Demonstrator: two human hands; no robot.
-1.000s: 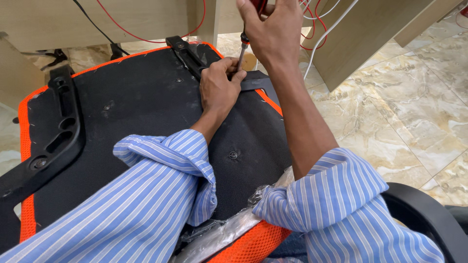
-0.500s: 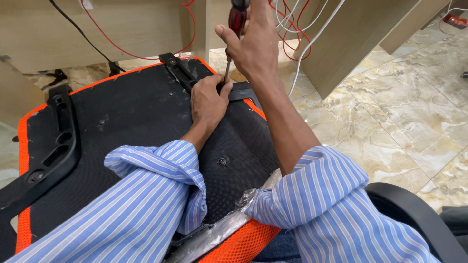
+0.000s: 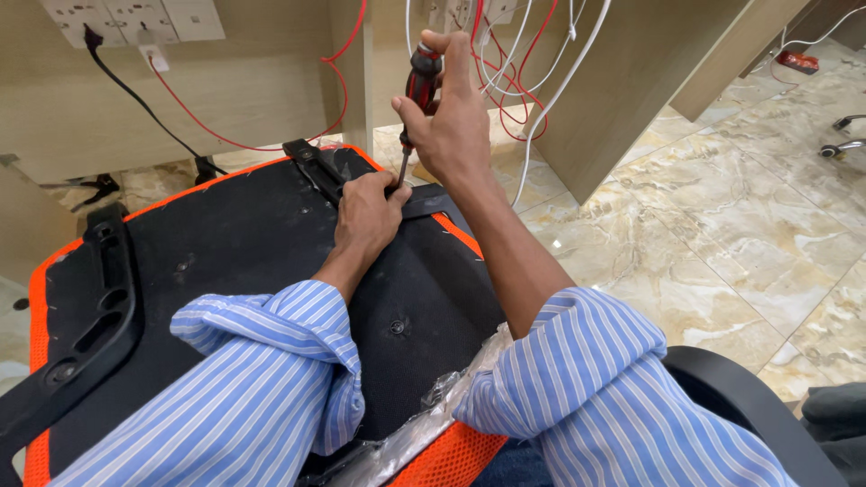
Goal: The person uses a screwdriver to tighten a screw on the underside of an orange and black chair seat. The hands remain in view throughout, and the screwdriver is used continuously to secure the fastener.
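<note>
— Screwdriver point(image 3: 420, 86)? 
— Right hand point(image 3: 456, 126) fingers grip it upright at the chair seat's point(image 3: 225, 243) far edge; left hand point(image 3: 368, 216) fingers pinch its tip.
— Progress? 
— Bracket point(image 3: 320, 171) fastening looks unfinished.

Beige wooden desk panels point(image 3: 271, 81) stand behind the work, with white wall sockets point(image 3: 135, 18) at the upper left and a black cable point(image 3: 144, 104) running down from one. Red wires point(image 3: 505, 81) and white wires point(image 3: 564, 81) hang in a tangle between the panels. The floor is glossy marbled tile point(image 3: 722, 225), and chrome chair-base legs point(image 3: 843, 135) show at the far right.
</note>
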